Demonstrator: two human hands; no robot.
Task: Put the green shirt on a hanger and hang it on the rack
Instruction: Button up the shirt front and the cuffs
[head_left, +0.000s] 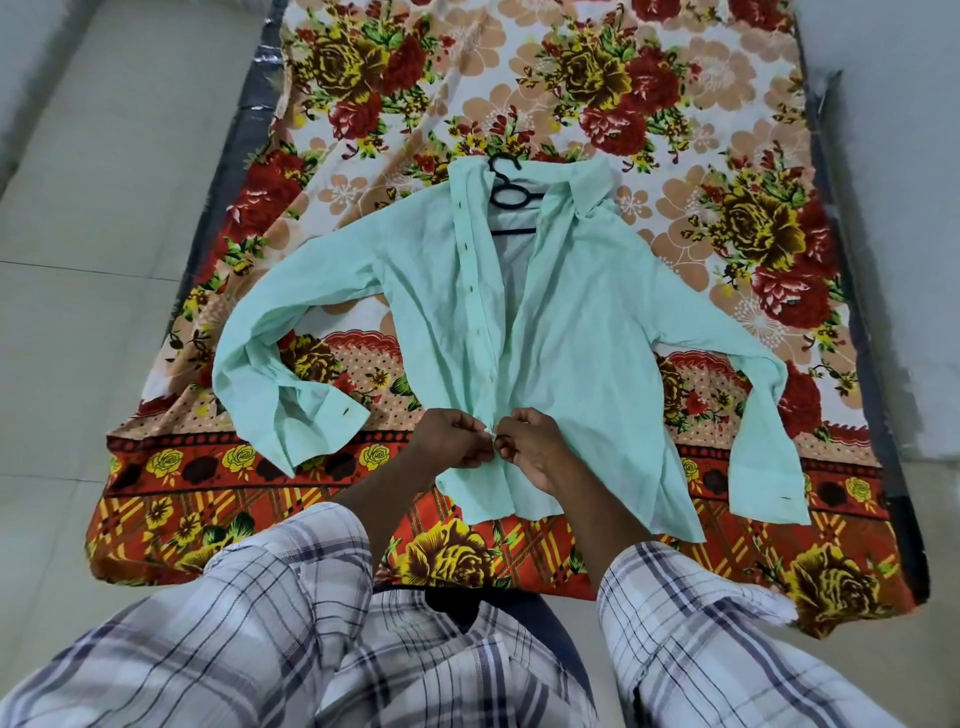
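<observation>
The pale green shirt (587, 332) lies flat and face up on the floral bedsheet, sleeves spread to both sides, its front open down the middle. A black hanger (506, 195) sits inside the collar, its hook poking out above the neckline; most of it is hidden under the cloth. My left hand (452, 439) pinches the left placket near the hem. My right hand (530, 441) pinches the right placket, and the two hands meet at a lower button.
The flowered sheet (519, 88) covers a low mattress with dark edges (862, 364) showing on both sides. Pale tiled floor (88, 218) surrounds it. My plaid sleeves fill the bottom of the view. No rack is in view.
</observation>
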